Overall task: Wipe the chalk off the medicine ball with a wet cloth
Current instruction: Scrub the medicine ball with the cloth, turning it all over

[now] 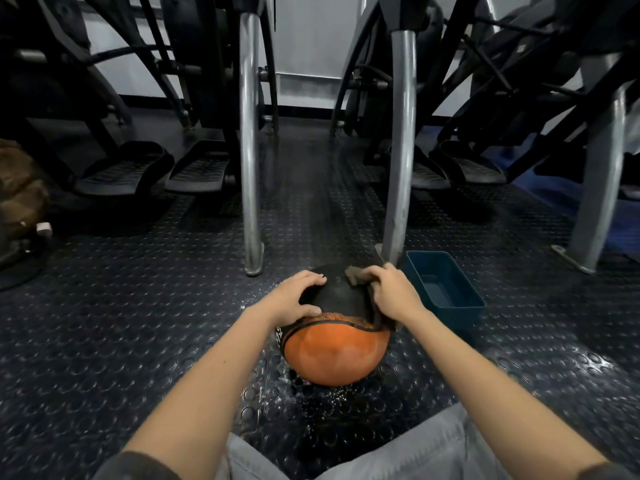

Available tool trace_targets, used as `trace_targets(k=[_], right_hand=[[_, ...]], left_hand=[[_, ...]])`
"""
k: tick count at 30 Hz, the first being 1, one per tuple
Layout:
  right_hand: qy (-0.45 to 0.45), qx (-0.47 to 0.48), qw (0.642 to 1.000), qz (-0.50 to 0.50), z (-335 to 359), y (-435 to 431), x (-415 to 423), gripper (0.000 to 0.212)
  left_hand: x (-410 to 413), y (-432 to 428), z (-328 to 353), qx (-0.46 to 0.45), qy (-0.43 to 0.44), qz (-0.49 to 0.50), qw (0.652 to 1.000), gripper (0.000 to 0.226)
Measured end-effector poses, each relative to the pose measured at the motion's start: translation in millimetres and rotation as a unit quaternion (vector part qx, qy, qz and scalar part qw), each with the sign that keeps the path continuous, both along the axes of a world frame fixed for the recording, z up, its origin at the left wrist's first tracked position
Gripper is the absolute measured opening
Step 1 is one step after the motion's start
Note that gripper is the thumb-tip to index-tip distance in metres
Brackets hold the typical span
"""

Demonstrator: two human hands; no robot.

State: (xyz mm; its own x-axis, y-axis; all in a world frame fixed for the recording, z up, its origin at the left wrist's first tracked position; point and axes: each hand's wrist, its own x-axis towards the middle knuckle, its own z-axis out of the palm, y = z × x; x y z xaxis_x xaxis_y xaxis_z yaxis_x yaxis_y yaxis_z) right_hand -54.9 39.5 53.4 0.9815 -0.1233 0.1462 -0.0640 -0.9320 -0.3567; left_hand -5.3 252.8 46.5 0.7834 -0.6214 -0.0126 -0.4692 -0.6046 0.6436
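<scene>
Left hand spread, fingers apart, on the left of one orange-and-black medicine ball on the studded floor. Right hand clamped on one brown cloth against its far right. One blue tub just right; two steel posts beyond.

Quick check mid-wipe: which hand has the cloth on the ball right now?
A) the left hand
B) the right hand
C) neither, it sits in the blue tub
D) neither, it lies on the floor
B: the right hand holds the brown cloth against the black top of the medicine ball, while the left hand rests bare on the ball's other side.
</scene>
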Motion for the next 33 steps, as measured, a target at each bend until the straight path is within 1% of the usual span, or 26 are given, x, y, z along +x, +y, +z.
trace_targets(k=[2, 4, 5, 7, 8, 9, 11, 13, 15, 16, 18, 20, 21, 22, 24, 25, 26, 27, 28, 30, 31, 32, 33], right_hand=[[0.012, 0.030, 0.999, -0.038, -5, -4, -8, 0.035], [0.012, 0.013, 0.999, -0.047, -10, 1, -19, 0.034], [0.009, 0.001, 0.999, -0.047, -11, 6, -26, 0.034], [0.009, -0.004, 0.999, -0.044, -12, 14, -40, 0.033], [0.011, 0.000, 0.999, -0.042, -10, 14, -43, 0.032], [0.011, 0.006, 0.999, -0.039, -6, 14, -43, 0.032], [-0.019, 0.012, 0.999, -0.031, 1, 12, -37, 0.032], [-0.050, -0.002, 0.999, 0.001, 9, 18, -28, 0.034], [-0.036, -0.062, 0.997, 0.042, 8, 25, -21, 0.036], [-0.028, -0.092, 0.995, 0.040, 6, 23, -17, 0.037], [0.014, -0.109, 0.994, -0.018, 5, 4, -11, 0.039], [0.053, -0.092, 0.992, -0.068, 5, -18, -8, 0.039], [0.041, -0.083, 0.993, -0.076, 5, -23, -10, 0.040], [0.004, -0.072, 0.995, -0.067, 7, -21, -10, 0.041], [-0.069, -0.037, 0.997, -0.008, 10, -4, -19, 0.041], [-0.086, -0.034, 0.995, 0.035, 9, 8, -25, 0.041], [-0.084, -0.047, 0.993, 0.072, 3, 17, -29, 0.041], [-0.075, -0.062, 0.992, 0.086, -3, 20, -30, 0.040], [-0.060, -0.063, 0.994, 0.068, -6, 17, -28, 0.040], [-0.015, -0.054, 0.998, 0.001, -3, 0, -15, 0.041], [0.012, -0.067, 0.997, -0.026, 2, -7, -12, 0.041], [0.022, -0.079, 0.996, -0.041, 9, -12, -8, 0.041], [0.006, -0.075, 0.996, -0.036, 15, -13, -5, 0.041]], left_hand=[[7, 4, 2, 0.018, -0.001, -0.005, 1.000, 0.062], [12, 5, 4, 0.037, -0.003, 0.019, 0.999, 0.059], [12, 2, 4, 0.013, 0.006, 0.048, 0.999, 0.057], [6, -8, 5, -0.086, 0.071, 0.109, 0.988, 0.059], [2, -14, 6, -0.103, 0.095, 0.121, 0.983, 0.066], [-2, -20, 5, -0.078, 0.090, 0.116, 0.986, 0.077], [-9, -29, -1, -0.013, 0.050, 0.099, 0.994, 0.097], [-13, -31, -5, -0.003, 0.029, 0.078, 0.997, 0.105], [-12, -29, -7, -0.011, 0.032, 0.050, 0.998, 0.105], [-13, -28, -6, -0.011, 0.035, 0.037, 0.999, 0.104], [-15, -24, -6, -0.019, 0.049, 0.024, 0.998, 0.103], [-15, -22, -7, -0.033, 0.065, 0.024, 0.997, 0.103], [-13, -20, -7, -0.039, 0.069, 0.025, 0.997, 0.102], [-11, -19, -8, -0.045, 0.074, 0.027, 0.996, 0.102], [-8, -17, -8, -0.042, 0.073, 0.025, 0.996, 0.101], [-7, -17, -8, -0.040, 0.071, 0.020, 0.996, 0.101], [-6, -16, -7, -0.037, 0.072, 0.017, 0.997, 0.100], [-7, -17, -7, -0.034, 0.076, 0.014, 0.996, 0.100], [-9, -18, -6, -0.034, 0.078, 0.013, 0.996, 0.100], [-13, -21, -5, -0.042, 0.075, 0.020, 0.996, 0.101], [-14, -22, -5, -0.040, 0.072, 0.019, 0.996, 0.101], [-15, -24, -4, -0.036, 0.070, 0.016, 0.997, 0.101], [-14, -23, -5, -0.032, 0.068, 0.013, 0.997, 0.101]])
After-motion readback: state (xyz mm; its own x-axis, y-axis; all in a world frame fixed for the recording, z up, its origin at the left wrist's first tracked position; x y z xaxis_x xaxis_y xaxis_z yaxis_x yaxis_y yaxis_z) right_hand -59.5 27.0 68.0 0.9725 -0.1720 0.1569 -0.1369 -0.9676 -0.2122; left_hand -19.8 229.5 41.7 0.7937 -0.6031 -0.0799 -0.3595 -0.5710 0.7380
